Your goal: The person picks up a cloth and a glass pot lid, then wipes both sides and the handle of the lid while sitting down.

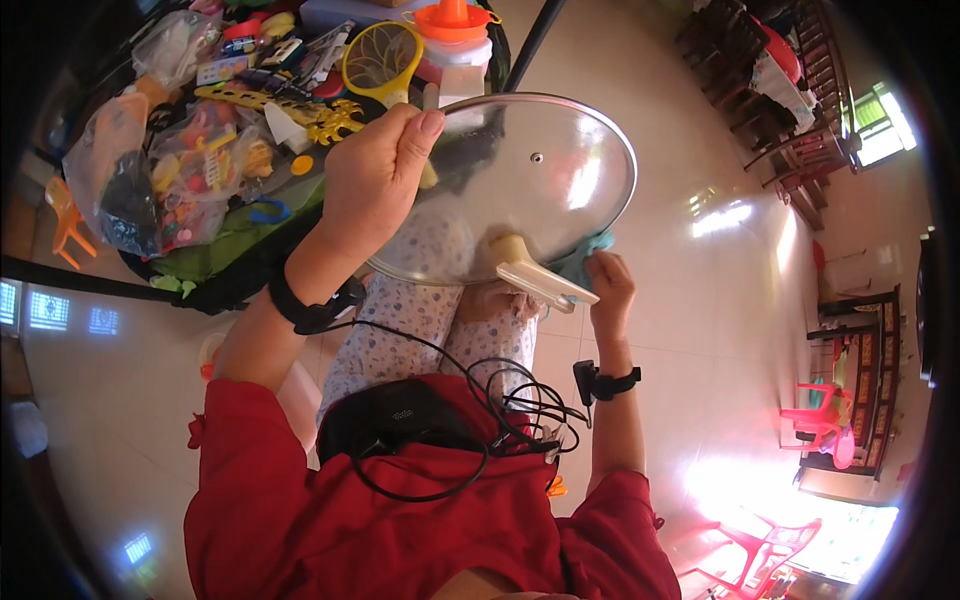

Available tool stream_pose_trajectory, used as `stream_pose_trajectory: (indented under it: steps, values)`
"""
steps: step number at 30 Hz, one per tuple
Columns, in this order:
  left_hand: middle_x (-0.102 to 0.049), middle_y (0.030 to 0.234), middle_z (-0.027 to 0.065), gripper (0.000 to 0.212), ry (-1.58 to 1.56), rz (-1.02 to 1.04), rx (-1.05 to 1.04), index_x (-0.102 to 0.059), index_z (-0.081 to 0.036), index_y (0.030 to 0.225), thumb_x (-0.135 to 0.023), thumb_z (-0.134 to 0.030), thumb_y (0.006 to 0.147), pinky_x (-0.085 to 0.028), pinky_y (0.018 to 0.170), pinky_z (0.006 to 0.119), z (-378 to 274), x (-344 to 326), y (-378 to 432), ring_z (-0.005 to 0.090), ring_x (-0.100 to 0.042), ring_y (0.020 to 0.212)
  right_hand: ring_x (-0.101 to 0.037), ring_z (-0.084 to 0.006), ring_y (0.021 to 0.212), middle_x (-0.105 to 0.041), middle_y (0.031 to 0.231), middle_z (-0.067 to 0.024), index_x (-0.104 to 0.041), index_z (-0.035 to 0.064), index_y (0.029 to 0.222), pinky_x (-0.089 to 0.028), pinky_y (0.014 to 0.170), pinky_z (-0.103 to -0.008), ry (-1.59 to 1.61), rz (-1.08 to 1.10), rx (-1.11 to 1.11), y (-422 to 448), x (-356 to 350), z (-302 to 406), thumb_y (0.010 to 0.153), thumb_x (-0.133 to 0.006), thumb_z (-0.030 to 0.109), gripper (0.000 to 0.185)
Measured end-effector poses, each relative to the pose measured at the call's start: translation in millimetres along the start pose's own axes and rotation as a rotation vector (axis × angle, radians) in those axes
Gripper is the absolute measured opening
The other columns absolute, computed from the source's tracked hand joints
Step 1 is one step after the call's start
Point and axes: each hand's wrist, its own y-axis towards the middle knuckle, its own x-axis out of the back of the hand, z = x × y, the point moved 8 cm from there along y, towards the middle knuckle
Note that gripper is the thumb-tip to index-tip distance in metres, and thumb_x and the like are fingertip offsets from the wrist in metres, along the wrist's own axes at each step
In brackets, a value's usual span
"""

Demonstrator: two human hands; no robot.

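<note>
A round glass pan lid (525, 180) with a metal rim is held tilted above my lap. My left hand (379, 176) grips its rim at the upper left, thumb on top. A cream plastic handle (547, 281) stands out from the lid near its lower edge. My right hand (611, 289) is closed on a teal cloth (581, 259) at the lid's lower right edge, beside the handle's end. Part of the cloth is hidden behind the lid and the handle. Both wrists wear black straps, and a black cable loops over my lap.
A crowded table (247, 247) at the upper left bears bagged toys, a yellow electric swatter (382, 64) and an orange funnel (452, 22). A black pole (534, 45) rises beside it. Wooden furniture (814, 97) and pink plastic chairs (765, 551) stand at the right.
</note>
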Motion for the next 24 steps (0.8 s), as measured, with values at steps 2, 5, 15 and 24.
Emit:
stream_pose_trajectory:
  steps: [2,5,15,24]
  values:
    - [-0.056,0.061,0.0116,0.035,0.068,-0.013,-0.069,-0.061,-0.005,0.083,-0.054,-0.035,0.1,-0.043,0.051,0.035,-9,1,-2,0.0286,-0.057,0.055,-0.057,-0.0118,0.082,-0.063,0.087,-0.0045,-0.066,-0.0051,0.097,-0.046,0.076,-0.0253,-0.002,0.106,-0.102,-9,-1,-16,0.088,-0.063,-0.001,0.01]
    - [-0.049,0.062,0.007,0.034,0.057,-0.026,-0.171,-0.061,-0.002,0.087,-0.052,-0.031,0.102,-0.04,0.053,0.03,-23,-1,-5,0.0169,-0.046,0.054,-0.054,-0.0101,0.08,-0.06,0.086,-0.0005,-0.066,-0.003,0.094,-0.045,0.074,-0.0248,0.033,0.207,-0.21,-9,4,-18,0.089,-0.063,0.003,0.008]
    - [-0.055,0.061,0.0142,0.032,0.193,-0.047,-0.302,-0.054,-0.007,0.075,-0.058,-0.03,0.097,-0.043,0.048,0.042,-43,-5,-12,0.0348,-0.058,0.055,-0.059,-0.0159,0.086,-0.063,0.095,-0.0084,-0.064,-0.0024,0.105,-0.049,0.076,-0.0284,-0.068,-0.075,0.439,65,29,241,0.087,-0.063,-0.005,0.018]
    - [-0.056,0.06,0.011,0.029,0.23,-0.091,-0.363,-0.054,-0.008,0.073,-0.063,-0.027,0.093,-0.044,0.047,0.042,-59,1,-19,0.0324,-0.058,0.052,-0.054,-0.0259,0.088,-0.057,0.099,-0.007,-0.067,0.0074,0.099,-0.039,0.079,-0.038,-0.286,0.267,0.774,58,-44,297,0.073,-0.079,0.013,0.029]
